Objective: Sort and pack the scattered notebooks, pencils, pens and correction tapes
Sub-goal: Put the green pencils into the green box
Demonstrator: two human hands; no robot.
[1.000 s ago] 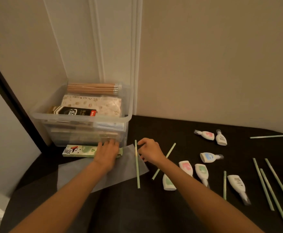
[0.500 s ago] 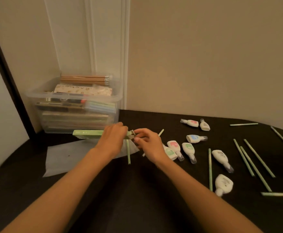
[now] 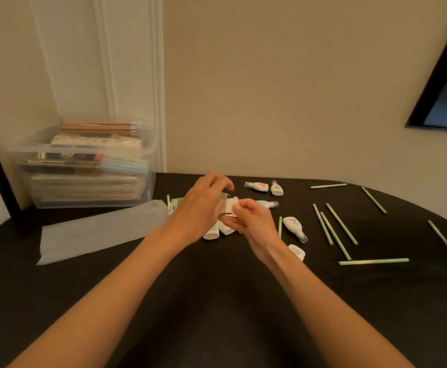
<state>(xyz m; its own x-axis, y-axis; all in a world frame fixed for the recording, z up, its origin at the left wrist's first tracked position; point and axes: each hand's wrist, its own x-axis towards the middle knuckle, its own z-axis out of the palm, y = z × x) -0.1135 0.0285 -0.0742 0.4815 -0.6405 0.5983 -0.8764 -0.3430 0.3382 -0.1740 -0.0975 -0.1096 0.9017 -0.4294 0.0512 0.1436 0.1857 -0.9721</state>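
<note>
Black tabletop (image 3: pixel 217 301) set against a beige wall (image 3: pixel 283 102); entries run from the near edge outward.

1. One green card carton (image 3: pixel 175 205), held at mid-table just above the surface. It is gripped by the left hand (image 3: pixel 201 208), and its open end flap is pinched by the fingertips of the right hand (image 3: pixel 254 221). It is judged light, thin-walled and easily crushed. It is best taken by the long sides, with the flap handled gently.

2. Seven correction tapes (image 3: pixel 294 227) are counted. Two are partly hidden beneath the hands and one blue piece lies behind the right hand. They are judged light, hard and smooth, and best held by the broad body, not the clear tip.

3. Nine green writing sticks (image 3: pixel 335 235) are counted, eight to the right of the hands and one beyond the carton's left end. Pen or pencil cannot be told. They are judged light, stiff and prone to rolling, and best pinched mid-length or gathered in a bundle.

4. One translucent sheet (image 3: pixel 102 232), laid flat left of the hands.

5. One clear plastic bin (image 3: pixel 148 152), far left by the wall. It is packed with stacked notebooks (image 3: pixel 84 187), with wooden pencils (image 3: pixel 97 126) laid on top, number unclear.
</note>
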